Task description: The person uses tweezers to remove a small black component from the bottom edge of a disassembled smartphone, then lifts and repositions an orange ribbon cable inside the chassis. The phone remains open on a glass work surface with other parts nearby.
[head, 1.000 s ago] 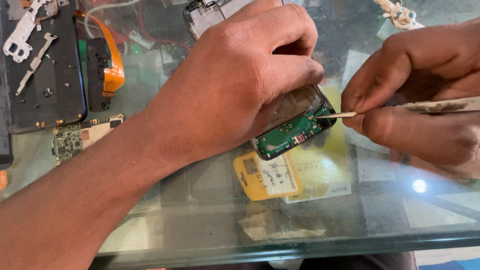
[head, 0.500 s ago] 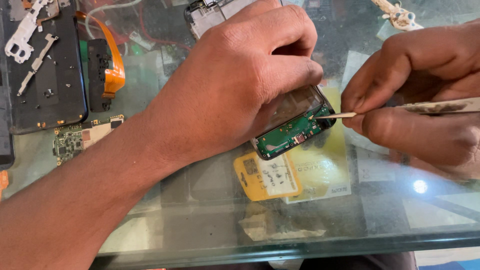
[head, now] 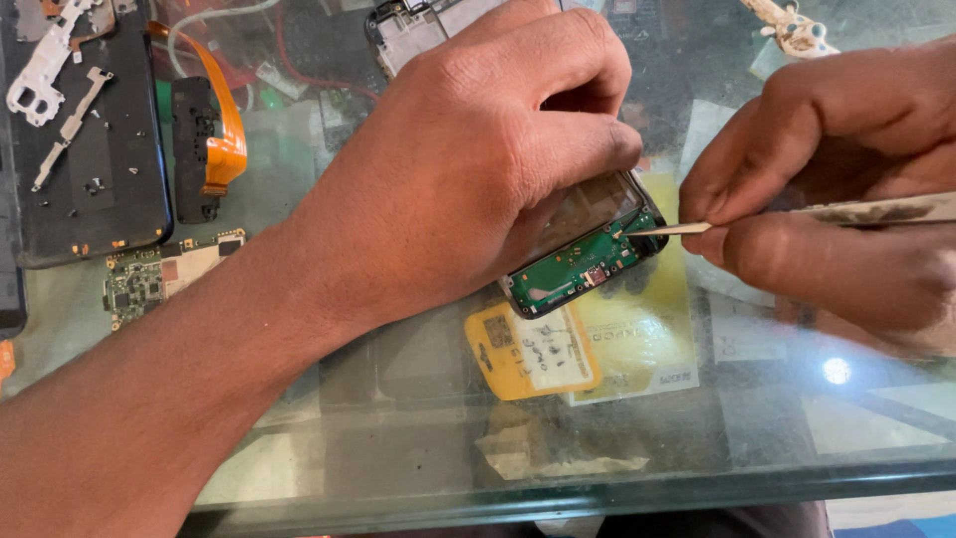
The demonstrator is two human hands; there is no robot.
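— What's the left hand [head: 478,169] doing?

— It lies curled over an opened phone [head: 588,244], fingers folded down onto it, pressing it against the glass table [head: 398,399]. Only the phone's lower end shows past the knuckles, with a green circuit board [head: 573,267] exposed along that edge.

— And the right hand [head: 836,199]?

— Pinched shut on a thin pair of tweezers [head: 787,217], thumb above and fingers below. The tool lies nearly level, pointing left, and its tip meets the right corner of the phone, just above the green board.

— So both hands are on the 1 phone?

— The left touches it directly; the right reaches it only through the tweezers. The 2 hands are near each other but apart.

— What's around them?

— Under the glass, just below the phone, a yellow card [head: 528,349] and a paler yellow sheet [head: 637,339]. Far left, a dark phone back [head: 100,179] with 2 pale metal brackets [head: 50,70] lying on it. Beside that, a black part with an orange ribbon cable [head: 224,120] looping over it, and lower down a small loose circuit board [head: 149,279]. At the top edge, behind the left hand, another stripped phone frame [head: 418,30].
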